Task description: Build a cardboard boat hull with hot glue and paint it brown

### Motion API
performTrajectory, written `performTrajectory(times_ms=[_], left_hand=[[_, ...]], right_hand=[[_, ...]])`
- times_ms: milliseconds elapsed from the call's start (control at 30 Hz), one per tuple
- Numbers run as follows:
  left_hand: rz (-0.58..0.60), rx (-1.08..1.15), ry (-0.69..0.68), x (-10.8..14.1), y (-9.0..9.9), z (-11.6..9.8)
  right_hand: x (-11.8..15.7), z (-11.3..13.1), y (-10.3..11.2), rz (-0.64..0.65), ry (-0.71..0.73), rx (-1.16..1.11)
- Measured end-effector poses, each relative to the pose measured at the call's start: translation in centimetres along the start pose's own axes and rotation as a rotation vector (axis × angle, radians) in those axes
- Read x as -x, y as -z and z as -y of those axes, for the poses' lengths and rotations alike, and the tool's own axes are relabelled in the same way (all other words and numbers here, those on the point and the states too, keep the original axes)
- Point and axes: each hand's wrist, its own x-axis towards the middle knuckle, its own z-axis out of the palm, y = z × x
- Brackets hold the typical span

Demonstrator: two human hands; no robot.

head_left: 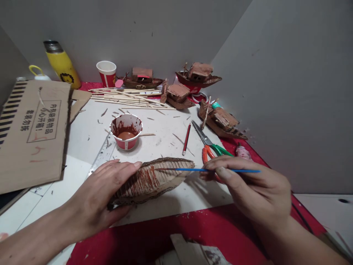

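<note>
A leaf-shaped cardboard boat hull (171, 175) with a ribbed inside is tilted above the white board. My left hand (107, 187) grips its left end, thumb below and fingers over the upper rim. Brown-red paint covers the ribs on the left part; those on the right are bare cardboard. My right hand (253, 186) pinches a thin blue paintbrush (190, 169), its tip at the ribs by the paint's edge. Behind the hull stands a red and white paper cup (127, 141) with brown paint inside and smears on its inner wall.
Scissors (205, 138) and a red pencil (186, 140) lie behind the hull. Wooden sticks (129, 97), brown model boats (179, 94), another cup (106, 73) and a yellow bottle (62, 66) are at the back. A cardboard piece (35, 129) is left.
</note>
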Motion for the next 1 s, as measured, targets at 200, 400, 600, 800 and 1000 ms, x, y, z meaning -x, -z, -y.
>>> performTrajectory(times_ms=[200, 400, 600, 800, 1000], left_hand=[[0.015, 0.013, 0.018, 0.05, -0.01, 0.0], [0.016, 0.019, 0.017, 0.09, -0.02, 0.09], [0.017, 0.028, 0.017, 0.14, -0.05, 0.13], [0.013, 0.033, 0.02, 0.12, -0.05, 0.05], [0.016, 0.026, 0.04, 0.05, -0.06, 0.02]], right_hand=[[-0.08, 0.37, 0.34, 0.114, -0.006, 0.024], [0.02, 0.18, 0.26, 0.02, -0.013, 0.017], [-0.13, 0.38, 0.44, 0.121, 0.011, 0.018], [-0.06, 0.37, 0.35, 0.013, 0.003, 0.039], [-0.59, 0.46, 0.88, 0.155, 0.024, 0.01]])
